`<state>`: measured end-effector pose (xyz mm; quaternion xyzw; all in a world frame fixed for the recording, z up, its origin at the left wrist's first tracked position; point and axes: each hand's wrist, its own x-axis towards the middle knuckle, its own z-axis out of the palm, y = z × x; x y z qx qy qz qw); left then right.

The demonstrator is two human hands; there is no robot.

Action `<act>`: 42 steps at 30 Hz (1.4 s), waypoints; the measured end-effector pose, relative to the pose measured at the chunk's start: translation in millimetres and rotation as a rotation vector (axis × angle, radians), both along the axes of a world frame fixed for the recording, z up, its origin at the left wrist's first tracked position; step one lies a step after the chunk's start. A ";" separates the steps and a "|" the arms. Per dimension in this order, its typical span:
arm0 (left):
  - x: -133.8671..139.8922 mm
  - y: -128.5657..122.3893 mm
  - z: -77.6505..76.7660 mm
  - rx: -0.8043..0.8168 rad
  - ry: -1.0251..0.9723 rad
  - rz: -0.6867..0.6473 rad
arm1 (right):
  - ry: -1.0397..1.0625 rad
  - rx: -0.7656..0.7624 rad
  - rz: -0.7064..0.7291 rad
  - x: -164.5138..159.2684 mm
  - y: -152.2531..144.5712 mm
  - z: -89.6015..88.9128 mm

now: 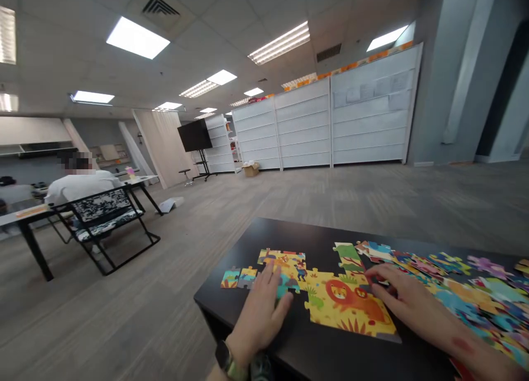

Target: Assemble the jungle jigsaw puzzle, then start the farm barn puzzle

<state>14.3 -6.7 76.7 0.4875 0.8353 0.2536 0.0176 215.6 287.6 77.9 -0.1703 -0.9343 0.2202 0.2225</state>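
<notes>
A partly joined colourful jigsaw with a lion picture lies on a black table. My left hand rests flat on the pieces at the puzzle's left part, fingers spread. My right hand lies palm down at the puzzle's right edge, its fingertips touching a piece near the lion. Several loose pieces are spread across the right side of the table. Two small joined pieces sit apart at the left.
A person in a white top sits at another table at the far left, beside a black patterned chair. White shelving units line the back wall, and a black screen on a stand is beside them.
</notes>
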 end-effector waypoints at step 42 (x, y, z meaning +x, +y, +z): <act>-59.1 -6.1 -0.8 0.178 -0.002 0.165 | 0.028 0.007 -0.011 2.1 -8.4 9.4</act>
